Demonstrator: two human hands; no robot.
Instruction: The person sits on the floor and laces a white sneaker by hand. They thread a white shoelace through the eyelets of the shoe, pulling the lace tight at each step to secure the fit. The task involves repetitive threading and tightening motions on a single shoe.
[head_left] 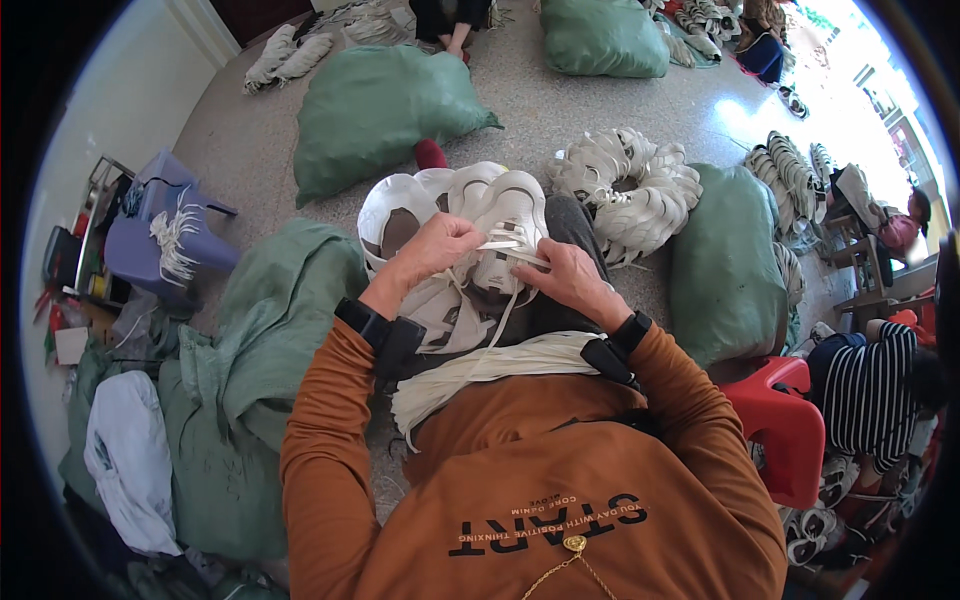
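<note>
Centrally: one white shoe (517, 203), toe pointing away, between both hands. Left hand (437, 247): grip narrow, pinched on a white lace (511, 244). Right hand (575, 279): grip likewise closed on the lace, over the shoe's opening. Lap: bundle of pale laces (520, 362), a loose strand (497, 335) trailing over it. Possible faults: strand snagging in the bundle; uneven pull leaving the lace twisted or slack.
</note>
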